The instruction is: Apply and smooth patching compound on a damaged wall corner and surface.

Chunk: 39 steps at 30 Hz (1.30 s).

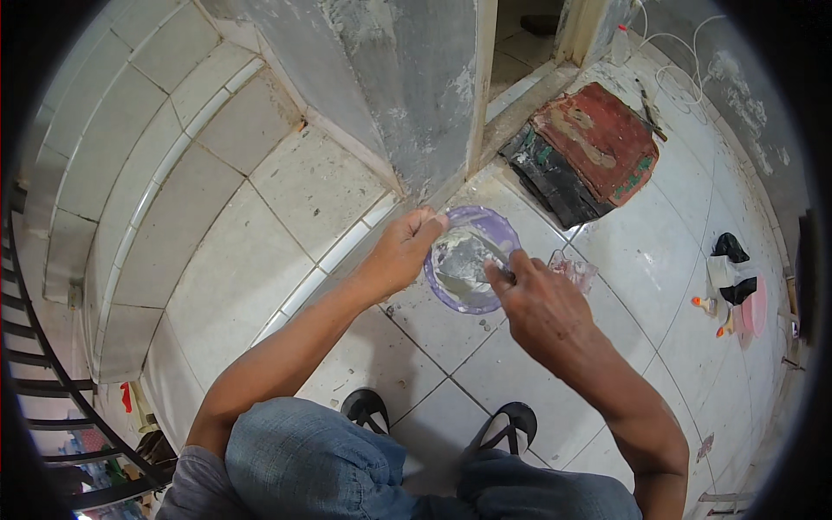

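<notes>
A purple bowl with a scalloped rim (496, 224) is in front of me, smeared inside with whitish paste. My left hand (400, 254) is closed on its left rim, thumb over the edge. In my right hand (551, 305) is a putty knife, gripped near the blade; its grey, paste-coated blade (464, 258) lies inside the bowl. Most of the knife's handle is hidden by my fingers. Beside my right hand, a crumpled clear plastic wrapper (575, 271) lies on the tiles.
Folded red and black sheets (598, 139) lie by the doorway. A grey wall corner (407, 95) rises ahead, with a tiled step (286, 199) at left. A pink basin (755, 308), brushes (705, 305) and a black plastic bag (732, 249) are at right. A dark railing (52, 364) curves along the left.
</notes>
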{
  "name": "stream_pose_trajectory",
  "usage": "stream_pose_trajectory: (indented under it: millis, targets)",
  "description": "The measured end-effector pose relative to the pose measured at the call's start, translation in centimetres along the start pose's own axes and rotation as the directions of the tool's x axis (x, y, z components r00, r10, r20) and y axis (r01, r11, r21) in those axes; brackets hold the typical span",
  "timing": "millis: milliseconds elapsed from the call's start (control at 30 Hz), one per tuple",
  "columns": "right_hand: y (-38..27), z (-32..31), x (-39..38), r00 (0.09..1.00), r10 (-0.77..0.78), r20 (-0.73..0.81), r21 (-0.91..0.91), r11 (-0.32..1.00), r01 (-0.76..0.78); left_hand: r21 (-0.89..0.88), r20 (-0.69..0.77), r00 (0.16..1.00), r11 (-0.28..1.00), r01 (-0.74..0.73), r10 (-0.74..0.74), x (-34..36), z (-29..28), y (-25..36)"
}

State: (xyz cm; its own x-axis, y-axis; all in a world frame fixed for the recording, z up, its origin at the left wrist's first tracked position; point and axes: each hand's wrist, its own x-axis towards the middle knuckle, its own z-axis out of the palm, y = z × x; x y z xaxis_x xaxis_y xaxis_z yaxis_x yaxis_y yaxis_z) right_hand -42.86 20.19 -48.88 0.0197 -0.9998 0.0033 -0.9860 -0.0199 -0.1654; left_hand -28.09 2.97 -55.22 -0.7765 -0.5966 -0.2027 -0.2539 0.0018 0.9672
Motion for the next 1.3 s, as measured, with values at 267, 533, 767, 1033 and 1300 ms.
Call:
stream_pose_trajectory:
  millis: [267, 533, 767, 1033, 1300]
  targets:
    - [1.2, -1.3, -0.2, 0.995, -0.101, 0.002, -0.119, 0.988, 0.1, 0.107, 0.018, 0.988, 0.982, -0.153, 0.152, 0.1, 1.1, 0.3]
    - [1.3, -0.7, -1.4, 0.996, -0.044, 0.075, -0.071, 0.996, 0.049, 0.281, -0.022, 0.986, 0.948, -0.15, 0.163, -0.2, 1.4, -0.3]
    - [0.5, 0.0, -0.9, 0.999, -0.04, 0.003, -0.112, 0.993, 0.04, 0.343, -0.025, 0.975, 0.918, -0.197, 0.219, -0.5, 1.6, 1.3]
    - [1.1, -0.2, -1.7, 0.99, 0.044, 0.132, 0.059, 0.997, -0.052, 0.472, -0.076, 0.861, 0.779, -0.413, 0.503, -0.5, 1.6, 1.4]
    - [2.7, -0.3, -1.7, 0.989, 0.111, -0.102, 0.119, 0.988, -0.098, 0.449, -0.039, 0.837, 0.757, -0.474, 0.546, -0.1, 1.6, 2.4]
